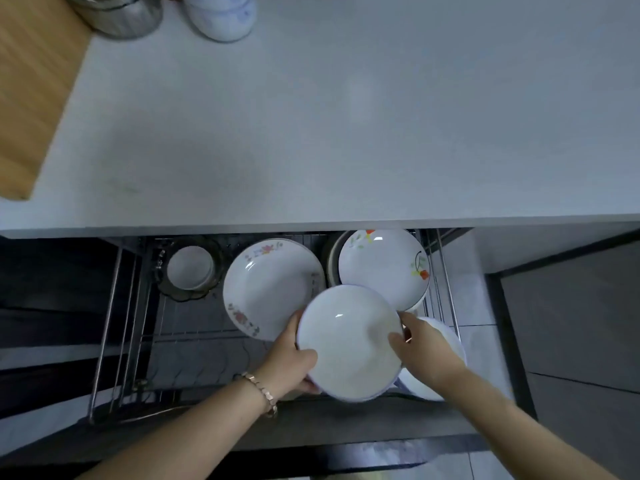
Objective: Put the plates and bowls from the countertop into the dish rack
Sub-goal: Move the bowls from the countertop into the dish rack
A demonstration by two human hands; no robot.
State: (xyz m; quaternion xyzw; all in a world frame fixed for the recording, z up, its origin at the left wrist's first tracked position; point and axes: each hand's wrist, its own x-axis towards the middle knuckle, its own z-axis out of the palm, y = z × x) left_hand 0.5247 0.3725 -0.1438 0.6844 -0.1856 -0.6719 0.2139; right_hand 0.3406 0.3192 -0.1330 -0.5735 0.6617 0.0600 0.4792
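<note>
At the bottom of the frame two bare forearms reach forward, the left one with a bracelet (263, 393) at the wrist. The left hand (291, 358) clasps the lower left edge of a plain white plate (349, 341), thumb curled over the rim and fingers wrapped underneath. The right hand (420, 351) is closed around the opposite edge, fingers pressed against the rim at centre right. Both hands are closed only as far as the rim needs, and the plate sits tilted between them above the pull-out dish rack (114, 327).

Just below the right hand another white dish (446, 344) shows, mostly hidden by the hand and plate. Whether the held plate touches it cannot be told.

To do this step well, the plate probably should be lowered evenly with both hands, kept clear of the neighbouring rims, and let go only once it rests steadily. The risk appears to be porcelain knocking porcelain, as the free spot here is tight.

Further in, a floral plate (270, 285) lies at centre, just left of the held plate, and a plate with an orange fruit motif (384, 265) lies at upper right of the rack. A small white bowl (190, 268) sits inside a dark glass bowl (162, 285) at the rack's left.

Beyond, the pale countertop (346, 133) is mostly bare. A wooden board (31, 91) lies at the upper left, with a metal pot (121, 15) and white bowls (221, 15) waiting at the top edge.
</note>
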